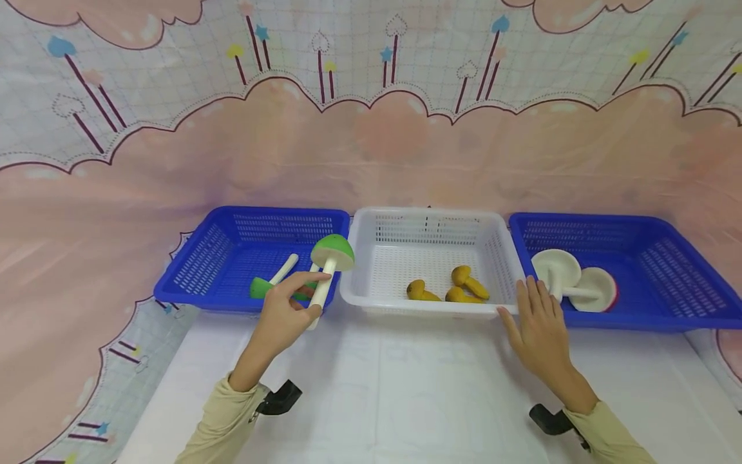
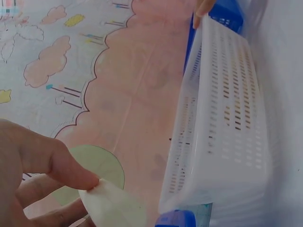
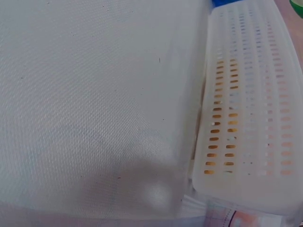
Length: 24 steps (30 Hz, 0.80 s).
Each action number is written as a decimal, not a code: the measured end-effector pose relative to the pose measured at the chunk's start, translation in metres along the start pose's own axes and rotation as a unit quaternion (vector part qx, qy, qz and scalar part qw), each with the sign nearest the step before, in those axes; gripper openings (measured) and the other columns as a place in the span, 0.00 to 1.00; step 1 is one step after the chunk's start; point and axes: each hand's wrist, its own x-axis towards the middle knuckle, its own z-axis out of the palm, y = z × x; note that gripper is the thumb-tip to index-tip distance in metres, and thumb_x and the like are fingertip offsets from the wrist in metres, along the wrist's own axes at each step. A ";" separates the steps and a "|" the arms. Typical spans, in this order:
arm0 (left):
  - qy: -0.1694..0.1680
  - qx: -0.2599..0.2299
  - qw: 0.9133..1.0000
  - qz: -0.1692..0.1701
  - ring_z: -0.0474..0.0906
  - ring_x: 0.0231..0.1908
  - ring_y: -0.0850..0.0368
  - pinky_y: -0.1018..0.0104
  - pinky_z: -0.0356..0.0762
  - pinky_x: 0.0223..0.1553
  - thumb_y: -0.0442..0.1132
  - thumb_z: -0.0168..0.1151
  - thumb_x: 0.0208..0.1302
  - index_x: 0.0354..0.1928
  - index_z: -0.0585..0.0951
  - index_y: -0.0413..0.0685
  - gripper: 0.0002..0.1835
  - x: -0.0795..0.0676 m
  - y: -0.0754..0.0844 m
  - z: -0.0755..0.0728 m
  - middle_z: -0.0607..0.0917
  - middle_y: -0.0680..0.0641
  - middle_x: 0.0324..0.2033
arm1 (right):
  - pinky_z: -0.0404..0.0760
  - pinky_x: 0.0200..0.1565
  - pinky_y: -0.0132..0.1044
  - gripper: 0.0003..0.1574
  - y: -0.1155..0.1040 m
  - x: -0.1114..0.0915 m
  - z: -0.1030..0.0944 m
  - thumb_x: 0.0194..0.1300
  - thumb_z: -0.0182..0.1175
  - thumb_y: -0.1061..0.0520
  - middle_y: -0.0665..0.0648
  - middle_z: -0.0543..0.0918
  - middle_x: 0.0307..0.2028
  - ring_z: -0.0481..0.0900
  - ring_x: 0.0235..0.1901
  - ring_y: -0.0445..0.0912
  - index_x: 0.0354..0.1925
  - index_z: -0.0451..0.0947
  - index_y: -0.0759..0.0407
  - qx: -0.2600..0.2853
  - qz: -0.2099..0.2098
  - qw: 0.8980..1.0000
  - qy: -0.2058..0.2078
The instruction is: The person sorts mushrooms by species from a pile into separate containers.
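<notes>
Thumb and fingers of my left hand (image 1: 286, 316) pinch the white stem of a green-capped toy mushroom (image 1: 333, 251), held cap up at the right front of the left blue basket (image 1: 203, 299). In the left wrist view the pale stem (image 2: 116, 208) hides part of the cap. More green mushrooms (image 1: 261, 287) lie in that basket, partly behind the hand. My right hand (image 1: 540, 332) has straight fingers, palm down, at the front rims where the white basket (image 1: 429, 308) meets the right blue basket (image 1: 643, 321). Its fingertips overlap a white-stemmed mushroom (image 1: 555, 261).
Several yellow mushrooms (image 1: 462, 276) lie at the front of the white basket. Another white-stemmed mushroom with a red edge (image 1: 603, 290) is in the right blue basket. The three baskets stand side by side on a white-covered table (image 1: 406, 386), before a patterned cloth (image 1: 371, 148).
</notes>
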 end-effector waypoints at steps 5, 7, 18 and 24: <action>0.003 0.008 1.000 -0.008 0.78 0.38 0.49 0.65 0.79 0.27 0.22 0.61 0.48 0.52 0.82 0.48 0.26 0.005 -0.004 -0.009 0.81 0.42 0.44 | 0.57 0.60 0.65 0.42 -0.001 0.001 0.000 0.71 0.45 0.40 0.77 0.63 0.62 0.59 0.63 0.70 0.64 0.60 0.75 -0.002 0.002 1.000 -0.002; 0.007 0.015 1.000 -0.014 0.77 0.38 0.49 0.65 0.78 0.26 0.23 0.60 0.49 0.52 0.81 0.48 0.26 0.007 -0.006 -0.013 0.81 0.41 0.45 | 0.57 0.60 0.65 0.42 -0.001 0.001 0.000 0.71 0.45 0.40 0.77 0.64 0.62 0.59 0.63 0.70 0.64 0.60 0.75 -0.001 0.000 1.000 0.000; 0.023 0.043 0.998 -0.046 0.79 0.37 0.44 0.62 0.79 0.27 0.24 0.60 0.53 0.55 0.80 0.47 0.25 0.014 -0.020 -0.043 0.81 0.37 0.43 | 0.57 0.60 0.64 0.45 0.000 -0.001 0.002 0.72 0.41 0.37 0.77 0.64 0.62 0.59 0.63 0.70 0.64 0.61 0.75 0.000 -0.006 1.000 0.013; 0.030 0.065 0.995 -0.063 0.77 0.41 0.43 0.64 0.77 0.25 0.26 0.58 0.55 0.56 0.79 0.49 0.25 0.018 -0.026 -0.060 0.80 0.37 0.45 | 0.57 0.60 0.64 0.45 0.001 0.000 0.002 0.72 0.40 0.36 0.77 0.64 0.62 0.59 0.64 0.69 0.64 0.61 0.75 0.000 -0.009 1.000 0.015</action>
